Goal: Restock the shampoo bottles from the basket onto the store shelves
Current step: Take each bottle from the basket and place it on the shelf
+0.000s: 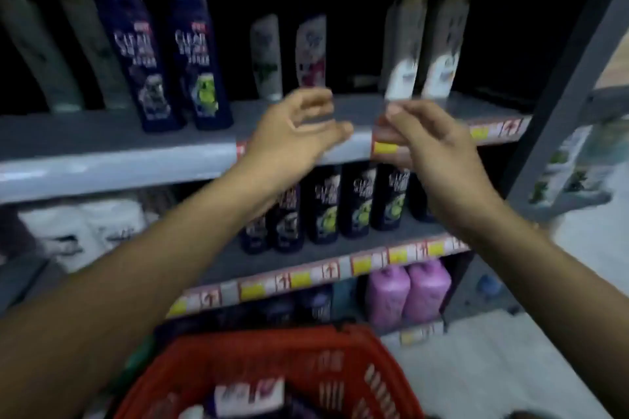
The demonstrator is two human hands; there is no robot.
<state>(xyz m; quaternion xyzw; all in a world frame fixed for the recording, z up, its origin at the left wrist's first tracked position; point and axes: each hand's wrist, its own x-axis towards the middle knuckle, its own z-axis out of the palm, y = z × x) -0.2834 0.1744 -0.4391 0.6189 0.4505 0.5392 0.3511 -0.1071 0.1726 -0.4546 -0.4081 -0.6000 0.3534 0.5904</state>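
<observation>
Head view, blurred by motion

- Your left hand point(292, 133): raised at the top shelf point(119, 143) edge, fingers spread and curled, holding nothing
- Your right hand point(432, 143): beside it, just apart, fingertips pinched near a price tag point(386, 146) on the shelf lip; whether they grip it, you cannot tell
- Top shelf stock: two dark blue bottles point(170, 58) left of your hands, pale bottles point(289, 54) behind them, an open gap between
- Middle shelf point(340, 252): row of dark bottles point(340, 201)
- Red basket point(272, 364): below your forearms, shampoo bottles point(248, 395) still inside, awaiting shelving

Risk: judged from here, a hasty reach into the gap could clip the upright pale bottles and topple them; pulling at the tag may detach it
</observation>
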